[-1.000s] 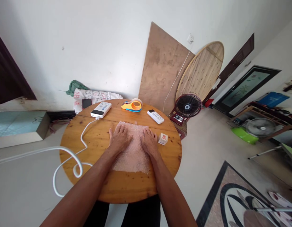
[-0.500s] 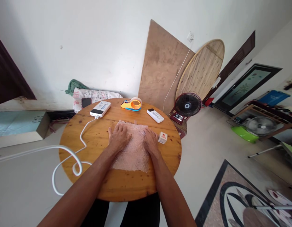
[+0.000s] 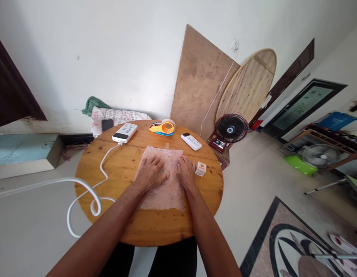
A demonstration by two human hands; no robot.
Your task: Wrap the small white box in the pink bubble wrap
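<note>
We rest our left hand [image 3: 151,171] flat, fingers apart, on the bubble wrap [image 3: 163,196] beneath it. Our right hand [image 3: 186,174] lies flat there too, a small box [image 3: 200,169] just to its right.

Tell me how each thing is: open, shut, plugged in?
Bubble wrap: lying flat
Left hand: open, palm down
Right hand: open, palm down
Large power bank: cable plugged in
Small power bank: no cable visible
Small box: looks closed
Tape dispenser: holds a roll
Dark fan: can't tell if spinning
</note>
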